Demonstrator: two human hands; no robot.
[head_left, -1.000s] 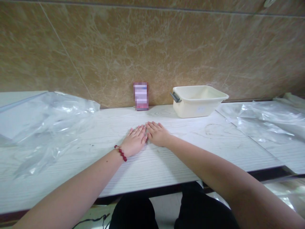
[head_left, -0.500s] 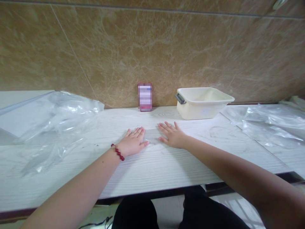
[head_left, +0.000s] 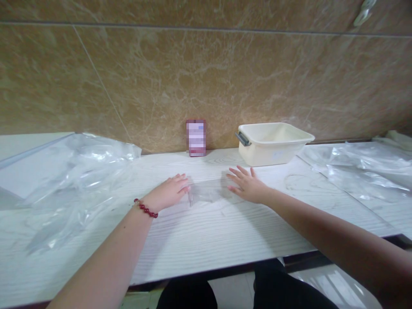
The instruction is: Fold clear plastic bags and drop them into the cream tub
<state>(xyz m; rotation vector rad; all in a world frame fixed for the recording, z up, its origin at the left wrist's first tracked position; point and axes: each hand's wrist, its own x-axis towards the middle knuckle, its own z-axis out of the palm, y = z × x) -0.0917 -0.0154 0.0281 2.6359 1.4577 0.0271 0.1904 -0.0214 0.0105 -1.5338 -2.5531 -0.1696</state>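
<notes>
A small clear plastic bag (head_left: 210, 192) lies on the white wood-grain table between my two hands, hard to make out against the surface. My left hand (head_left: 169, 192), with a red bead bracelet (head_left: 146, 209) on its wrist, is at the bag's left edge. Its fingers are extended, palm down, and the thumb touches or hovers by a creased edge; I cannot tell which. Over by the bag's right end, my right hand (head_left: 247, 185) has its fingers spread and holds nothing.
Against the brown marbled wall leans a phone (head_left: 196, 138), its screen blurred out. A cream plastic bin (head_left: 273, 150) with a grey handle stands at the back right. Clear plastic bags lie in heaps on the left (head_left: 93, 167) and right (head_left: 363, 167).
My hands have moved apart, the left one leftward and the right one rightward, off the middle of the bag. More of the bag shows between them. The view has tilted up slightly.
</notes>
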